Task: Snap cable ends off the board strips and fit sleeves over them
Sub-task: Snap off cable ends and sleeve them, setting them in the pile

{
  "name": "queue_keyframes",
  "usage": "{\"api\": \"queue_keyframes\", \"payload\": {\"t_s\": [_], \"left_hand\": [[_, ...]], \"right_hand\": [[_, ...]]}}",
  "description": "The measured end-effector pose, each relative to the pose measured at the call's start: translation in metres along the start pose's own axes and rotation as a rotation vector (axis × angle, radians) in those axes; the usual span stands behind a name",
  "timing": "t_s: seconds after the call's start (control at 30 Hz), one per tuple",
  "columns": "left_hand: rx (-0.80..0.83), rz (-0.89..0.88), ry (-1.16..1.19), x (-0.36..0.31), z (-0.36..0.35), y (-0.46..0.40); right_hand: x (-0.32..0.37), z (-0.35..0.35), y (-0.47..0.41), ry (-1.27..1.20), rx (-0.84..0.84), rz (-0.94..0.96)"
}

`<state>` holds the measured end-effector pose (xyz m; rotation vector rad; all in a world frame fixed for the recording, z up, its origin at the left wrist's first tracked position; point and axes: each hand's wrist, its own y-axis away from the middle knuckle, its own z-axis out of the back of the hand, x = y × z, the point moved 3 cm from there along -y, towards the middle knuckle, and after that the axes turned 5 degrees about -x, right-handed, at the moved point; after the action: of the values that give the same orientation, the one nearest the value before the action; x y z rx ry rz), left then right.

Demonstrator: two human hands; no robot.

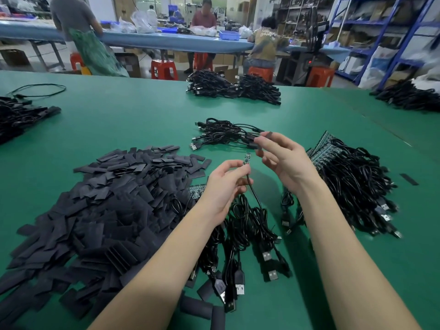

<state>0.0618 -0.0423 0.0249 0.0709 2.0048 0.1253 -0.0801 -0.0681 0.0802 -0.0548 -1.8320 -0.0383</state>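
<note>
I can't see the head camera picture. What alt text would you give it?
Over a green table, the left hand holds a cable with its small board end up, while the right hand pinches a black sleeve just above it. A sleeve pile lies left, cable heaps right.

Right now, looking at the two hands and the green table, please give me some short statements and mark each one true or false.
1. The left hand holds a black cable tipped with a small green circuit board. True.
2. The right hand is empty. False: it pinches a flat black sleeve.
3. The sleeve already covers the board. False: they are apart.
4. A big heap of flat black sleeves lies left of the hands. True.
5. The green table mat is red. False: it is green.
</note>
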Motion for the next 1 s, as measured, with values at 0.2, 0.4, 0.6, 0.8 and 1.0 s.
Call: {"api": "queue_keyframes", "payload": {"t_s": [0.2, 0.4, 0.6, 0.8, 1.0], "left_hand": [[0.016, -0.024, 0.003, -0.001, 0.000, 0.002], [0.005, -0.026, -0.007, 0.000, 0.002, 0.002], [0.002, -0.032, -0.038, -0.001, 0.003, 0.002], [-0.011, -0.055, -0.095, 0.002, 0.004, 0.000], [0.000, -0.055, -0.078, 0.003, 0.005, -0.001]], "right_hand": [[-0.006, 0.002, -0.001, -0.032, 0.072, -0.069], [-0.016, 0.012, 0.005, -0.117, 0.055, -0.093], [-0.029, 0.015, 0.009, -0.245, 0.036, -0.131], [-0.031, 0.013, 0.005, -0.356, 0.025, -0.083], [-0.028, 0.015, 0.006, -0.327, -0.006, -0.047]]}}
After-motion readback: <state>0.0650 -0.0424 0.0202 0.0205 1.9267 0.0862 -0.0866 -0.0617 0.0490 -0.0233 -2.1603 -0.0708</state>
